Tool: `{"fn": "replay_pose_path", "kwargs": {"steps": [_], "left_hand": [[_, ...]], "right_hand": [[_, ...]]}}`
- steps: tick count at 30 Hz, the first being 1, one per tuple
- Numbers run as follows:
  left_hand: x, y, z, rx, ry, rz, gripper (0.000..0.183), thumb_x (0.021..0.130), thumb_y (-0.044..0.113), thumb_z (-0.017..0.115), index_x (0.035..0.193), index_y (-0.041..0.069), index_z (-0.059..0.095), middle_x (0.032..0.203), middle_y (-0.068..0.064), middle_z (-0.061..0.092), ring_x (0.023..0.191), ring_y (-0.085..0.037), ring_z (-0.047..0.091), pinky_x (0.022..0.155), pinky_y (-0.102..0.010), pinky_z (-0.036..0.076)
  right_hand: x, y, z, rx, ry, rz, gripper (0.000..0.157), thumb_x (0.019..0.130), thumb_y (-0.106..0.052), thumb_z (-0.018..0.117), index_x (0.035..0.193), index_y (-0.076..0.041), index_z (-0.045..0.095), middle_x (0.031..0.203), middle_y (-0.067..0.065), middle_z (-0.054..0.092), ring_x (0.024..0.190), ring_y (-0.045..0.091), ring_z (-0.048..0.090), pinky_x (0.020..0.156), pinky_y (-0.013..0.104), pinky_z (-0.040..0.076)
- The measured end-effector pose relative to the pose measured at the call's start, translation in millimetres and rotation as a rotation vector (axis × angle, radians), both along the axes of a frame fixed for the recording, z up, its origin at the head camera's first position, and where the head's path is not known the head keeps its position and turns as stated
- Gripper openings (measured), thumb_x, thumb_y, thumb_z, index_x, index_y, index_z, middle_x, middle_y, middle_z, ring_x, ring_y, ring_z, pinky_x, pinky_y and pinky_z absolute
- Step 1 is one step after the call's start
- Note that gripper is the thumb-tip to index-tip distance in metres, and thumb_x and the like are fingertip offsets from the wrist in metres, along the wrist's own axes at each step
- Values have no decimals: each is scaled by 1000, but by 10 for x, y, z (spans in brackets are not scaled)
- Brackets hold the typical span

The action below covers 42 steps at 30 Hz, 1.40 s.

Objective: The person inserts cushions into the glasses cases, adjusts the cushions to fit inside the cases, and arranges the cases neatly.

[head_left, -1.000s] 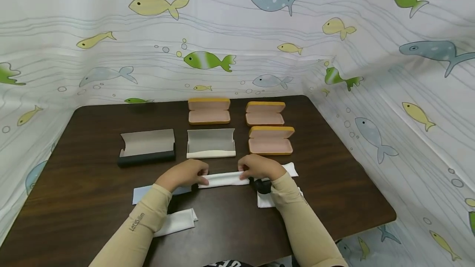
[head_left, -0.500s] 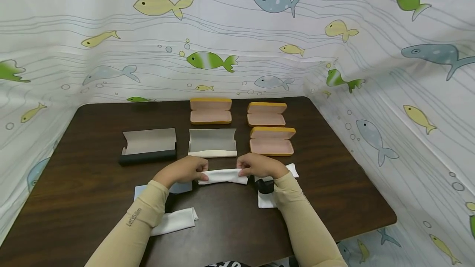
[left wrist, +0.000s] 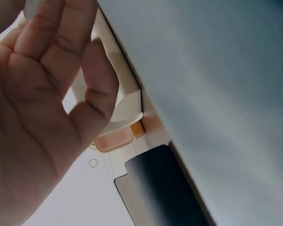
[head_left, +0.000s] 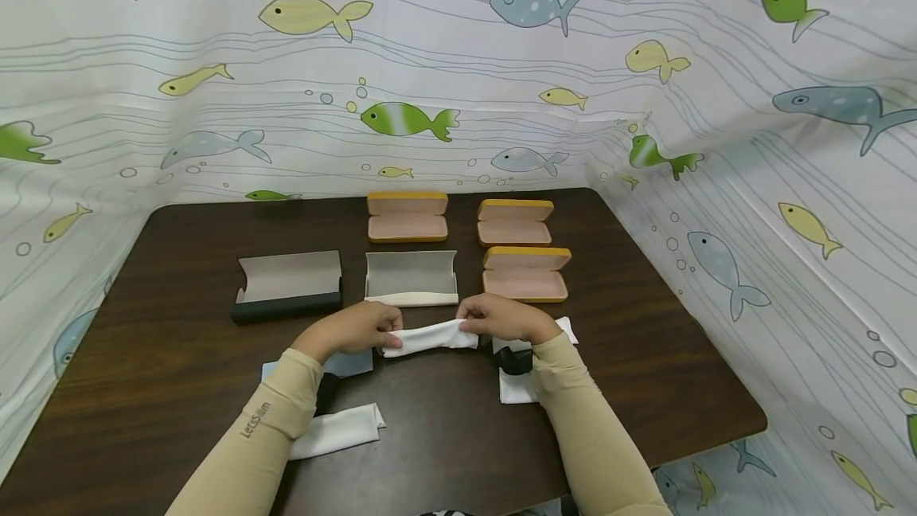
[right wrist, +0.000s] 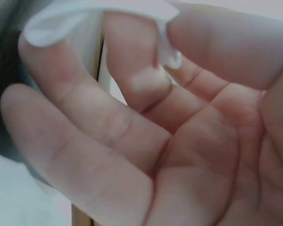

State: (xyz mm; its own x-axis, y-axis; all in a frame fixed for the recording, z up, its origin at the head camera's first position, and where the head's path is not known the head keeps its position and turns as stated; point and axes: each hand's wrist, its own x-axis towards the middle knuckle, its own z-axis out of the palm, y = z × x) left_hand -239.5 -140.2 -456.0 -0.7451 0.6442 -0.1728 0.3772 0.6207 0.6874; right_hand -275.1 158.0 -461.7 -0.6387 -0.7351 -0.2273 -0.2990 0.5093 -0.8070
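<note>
A white cloth (head_left: 430, 338), folded into a narrow strip, stretches between the two hands in the head view. My left hand (head_left: 351, 330) pinches its left end between thumb and fingers. At the other end my right hand (head_left: 505, 318) pinches the cloth, and that end sits higher than the left one. The right wrist view shows the white edge (right wrist: 108, 5) of the cloth caught between thumb and index finger, with the remaining fingers curved below. In the left wrist view the palm of my left hand (left wrist: 42, 99) shows, its fingertips partly cut off at the top.
Beyond the hands stand an open black glasses case (head_left: 286, 301), an open white one (head_left: 411, 297) and three yellow cases with pink linings, one nearest the right hand (head_left: 525, 283). A blue cloth (head_left: 354, 363) and white cloths (head_left: 340, 430) lie on the brown table (head_left: 430, 452).
The right end of the white cloth has risen with the right hand, so the strip now slants. The left hand has stayed nearly in place, still pinching its end.
</note>
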Motion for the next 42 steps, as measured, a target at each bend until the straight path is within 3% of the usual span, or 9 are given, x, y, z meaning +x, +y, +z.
{"fn": "replay_pose_path", "kwargs": {"steps": [8,11,15,18,23,33,38,42], "left_hand": [[-13,-23,69,16,-16,-35,25,97,17,69,80,13,51,71,6,41,62,-10,37,58,-26,33],[-12,-16,81,22,-18,-50,26,98,17,68,80,13,50,72,6,39,63,-10,36,59,-26,33],[-13,-6,84,30,-10,-56,24,99,17,67,82,12,50,73,5,39,64,-10,37,60,-26,33],[-15,-5,81,34,-12,-56,23,99,17,67,83,12,51,74,5,40,64,-10,37,60,-26,34],[-19,-16,64,40,-27,-47,22,99,18,66,84,12,52,73,5,41,64,-10,38,59,-26,34],[-13,-48,49,54,-29,-45,21,99,18,67,83,13,54,72,6,42,62,-10,38,58,-26,34],[-9,-56,51,69,-28,-45,20,99,18,67,84,12,55,72,6,43,63,-10,38,58,-26,34],[5,-65,52,75,-28,-47,21,99,18,67,83,12,55,72,6,43,63,-10,38,59,-26,34]], "right_hand": [[19,4,-4,-1,-133,-60,13,107,-20,55,105,-9,61,87,6,59,75,24,68,63,38,58],[24,13,2,22,-114,-55,11,106,-19,56,107,-9,60,91,7,57,76,22,65,63,38,59],[21,22,16,53,-16,-26,6,104,-14,59,104,-8,58,93,3,51,77,16,56,68,29,54],[14,23,23,72,57,6,6,103,-12,61,99,-8,58,88,1,52,74,12,53,68,26,46],[12,13,29,81,90,46,7,103,-14,61,99,-9,60,81,-3,51,71,10,48,68,25,41],[0,-11,10,72,60,69,8,104,-13,59,98,-8,56,81,-3,49,68,9,44,66,25,39],[14,-8,15,44,9,37,8,104,-14,58,101,-7,55,78,-2,47,67,11,45,64,25,40],[25,-13,6,2,-26,11,8,104,-12,58,104,-5,54,80,0,50,70,12,50,66,25,48]]}}
